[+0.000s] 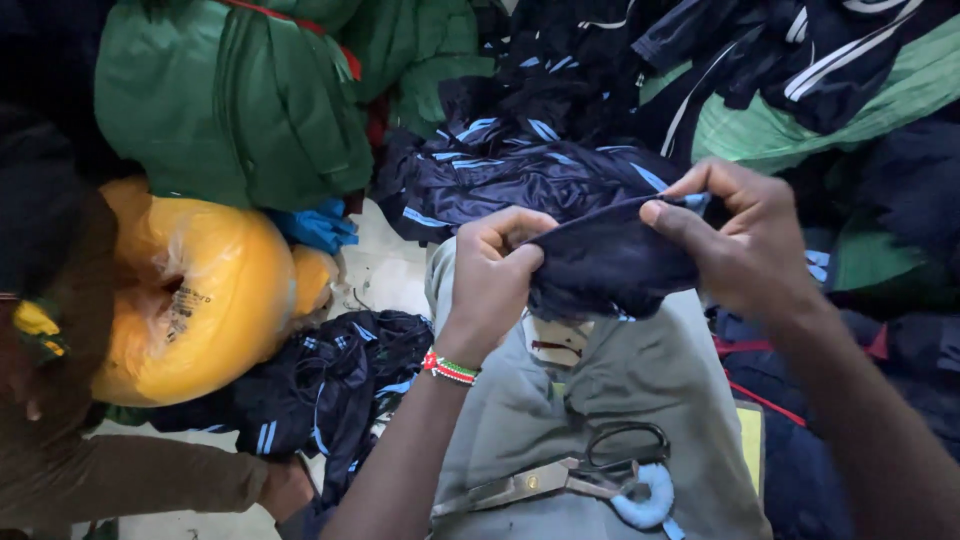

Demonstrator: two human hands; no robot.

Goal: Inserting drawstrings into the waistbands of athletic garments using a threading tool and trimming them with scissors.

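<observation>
While pinched by left hand (497, 262) and right hand (735, 240), navy garment (610, 260) stretched left-right, edge up, probably bunched below.

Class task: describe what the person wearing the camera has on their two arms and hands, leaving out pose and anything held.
Both forearms are bare, with no sleeves in view. The left hand has a beaded bracelet at the wrist, in red, green and white bands. The right hand wears nothing visible: no glove, ring or watch.
</observation>
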